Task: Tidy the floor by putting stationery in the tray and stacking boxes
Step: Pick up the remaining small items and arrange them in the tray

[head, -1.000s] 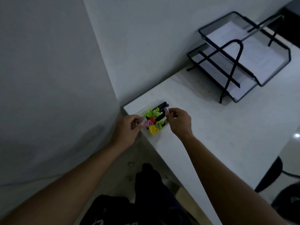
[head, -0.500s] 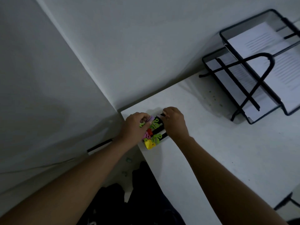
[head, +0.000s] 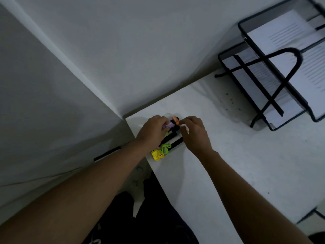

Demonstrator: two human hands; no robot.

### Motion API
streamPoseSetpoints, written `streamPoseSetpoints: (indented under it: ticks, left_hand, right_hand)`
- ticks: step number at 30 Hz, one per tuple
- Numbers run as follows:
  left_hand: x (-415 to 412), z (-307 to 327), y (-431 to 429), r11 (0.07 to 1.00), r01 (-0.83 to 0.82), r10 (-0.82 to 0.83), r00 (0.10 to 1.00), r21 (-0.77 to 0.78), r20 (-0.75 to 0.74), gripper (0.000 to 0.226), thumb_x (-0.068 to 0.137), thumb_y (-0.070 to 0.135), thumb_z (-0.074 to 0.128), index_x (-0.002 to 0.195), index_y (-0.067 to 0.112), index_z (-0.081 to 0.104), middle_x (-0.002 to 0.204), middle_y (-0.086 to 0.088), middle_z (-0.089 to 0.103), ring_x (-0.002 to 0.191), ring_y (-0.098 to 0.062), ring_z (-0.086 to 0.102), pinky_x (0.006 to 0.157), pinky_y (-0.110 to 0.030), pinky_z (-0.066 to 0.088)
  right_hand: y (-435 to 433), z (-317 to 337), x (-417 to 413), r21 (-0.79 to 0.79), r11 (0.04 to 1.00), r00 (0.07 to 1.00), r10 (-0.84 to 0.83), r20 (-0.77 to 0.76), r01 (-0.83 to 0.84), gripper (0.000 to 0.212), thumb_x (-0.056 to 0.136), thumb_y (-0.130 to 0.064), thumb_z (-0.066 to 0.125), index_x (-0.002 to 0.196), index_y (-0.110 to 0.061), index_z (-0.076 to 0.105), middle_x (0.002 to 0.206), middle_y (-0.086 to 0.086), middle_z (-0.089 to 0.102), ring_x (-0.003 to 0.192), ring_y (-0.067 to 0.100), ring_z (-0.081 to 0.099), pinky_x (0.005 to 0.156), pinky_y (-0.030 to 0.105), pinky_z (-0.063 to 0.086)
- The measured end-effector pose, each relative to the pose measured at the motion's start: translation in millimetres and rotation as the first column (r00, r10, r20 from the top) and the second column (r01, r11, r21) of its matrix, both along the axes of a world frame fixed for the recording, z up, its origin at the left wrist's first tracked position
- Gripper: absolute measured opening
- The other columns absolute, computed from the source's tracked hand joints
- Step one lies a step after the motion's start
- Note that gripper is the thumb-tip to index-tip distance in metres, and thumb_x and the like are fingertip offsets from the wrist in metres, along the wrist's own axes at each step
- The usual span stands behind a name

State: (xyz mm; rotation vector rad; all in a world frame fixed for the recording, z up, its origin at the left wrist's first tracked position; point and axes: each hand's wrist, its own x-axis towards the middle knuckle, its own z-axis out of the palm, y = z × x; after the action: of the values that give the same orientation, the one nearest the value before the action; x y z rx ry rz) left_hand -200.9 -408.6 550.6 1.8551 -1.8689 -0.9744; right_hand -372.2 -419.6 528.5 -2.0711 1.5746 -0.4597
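Note:
A small clear tray (head: 177, 147) of stationery sits at the near-left corner of the white desk (head: 237, 155). It holds black markers, green clips (head: 165, 148), a yellow clip (head: 157, 155) and an orange highlighter (head: 175, 119). My left hand (head: 153, 132) rests over the tray's left side, fingers closed around a purple item (head: 168, 125). My right hand (head: 195, 134) is at the tray's right side, pinching a small pale item (head: 184, 128) between its fingertips. Much of the tray is hidden under both hands.
A black two-tier wire paper tray (head: 274, 76) with printed sheets stands at the desk's back right. Grey walls meet in a corner behind the desk. Below the desk edge lie dark floor and my dark-clothed legs (head: 140, 217).
The view has shifted, so the paper tray now sits further right. Both hands stayed at the stationery tray and moved toward its far end; an orange highlighter now shows between them.

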Motion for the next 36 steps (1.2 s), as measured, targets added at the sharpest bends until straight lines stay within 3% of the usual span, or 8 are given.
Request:
streamPoseSetpoints:
  ticks: [7,13,18,22,25,30,36]
  left_hand:
    - [-7,3,-12,0.984,0.180,-0.181,0.983,0.014,0.031,0.019,0.089,0.001,0.055,0.103,0.002,0.067,0.106,-0.018,0.062,0.097,-0.031,0.060,0.083,-0.043,0.048]
    - [-15,6,-14,0.992,0.119,-0.120,0.992,-0.040,-0.030,0.027,0.084,-0.010,0.046,0.104,-0.001,0.062,0.112,-0.019,0.058,0.097,-0.031,0.057,0.083,-0.039,0.048]
    - [-13,1,-15,0.995,0.082,-0.083,0.996,-0.057,-0.015,0.009,0.088,-0.003,0.050,0.088,0.000,0.058,0.104,-0.018,0.055,0.090,-0.032,0.056,0.075,-0.040,0.047]
    - [-15,-3,-16,0.994,0.088,-0.092,0.994,-0.066,-0.063,0.008,0.091,0.004,0.053,0.093,0.003,0.061,0.101,-0.014,0.059,0.090,-0.027,0.059,0.076,-0.037,0.049]
    - [-13,-6,-15,0.997,0.062,-0.065,0.995,-0.045,-0.069,0.016,0.091,0.005,0.052,0.104,0.006,0.062,0.109,-0.010,0.059,0.095,-0.021,0.058,0.078,-0.030,0.048]
    - [-2,-12,-10,0.993,0.110,-0.110,0.994,-0.030,0.014,0.023,0.090,0.003,0.049,0.112,0.009,0.056,0.115,-0.010,0.057,0.099,-0.027,0.056,0.078,-0.037,0.048]
    - [4,-16,-6,0.991,0.128,-0.125,0.989,-0.026,0.080,0.022,0.089,0.007,0.049,0.110,0.012,0.054,0.105,-0.011,0.059,0.096,-0.028,0.054,0.076,-0.043,0.049]
  right_hand:
    - [3,-8,-6,-0.022,0.999,0.999,-0.031,0.024,0.031,0.019,0.086,-0.001,0.064,0.103,-0.005,0.070,0.097,0.014,0.066,0.090,0.030,0.055,0.073,0.033,0.045]
    - [3,-9,-10,0.010,0.999,0.998,-0.050,0.040,0.050,0.016,0.086,-0.007,0.066,0.101,-0.007,0.069,0.097,0.012,0.065,0.089,0.027,0.054,0.073,0.029,0.043]
    - [-1,-6,-14,0.048,0.999,0.999,-0.003,0.034,0.001,0.020,0.086,-0.015,0.067,0.105,-0.011,0.066,0.094,0.007,0.065,0.086,0.025,0.055,0.070,0.034,0.046]
    - [-2,-5,-14,0.075,0.997,1.000,0.008,0.006,-0.008,0.030,0.083,-0.019,0.069,0.112,-0.014,0.064,0.101,0.007,0.059,0.091,0.021,0.050,0.070,0.026,0.038]
    - [-1,-6,-8,0.055,0.998,0.995,0.043,-0.090,-0.038,0.028,0.088,-0.022,0.065,0.114,-0.011,0.067,0.102,0.011,0.058,0.092,0.025,0.049,0.068,0.031,0.041]
    - [-3,-2,6,-0.006,1.000,0.995,-0.005,-0.101,0.004,0.021,0.090,-0.018,0.059,0.103,-0.005,0.069,0.094,0.014,0.067,0.086,0.029,0.054,0.070,0.038,0.045]
    - [-13,-2,21,-0.003,0.999,0.984,-0.053,-0.170,0.054,0.022,0.093,-0.023,0.055,0.096,-0.005,0.067,0.091,0.014,0.065,0.086,0.030,0.055,0.070,0.040,0.047]
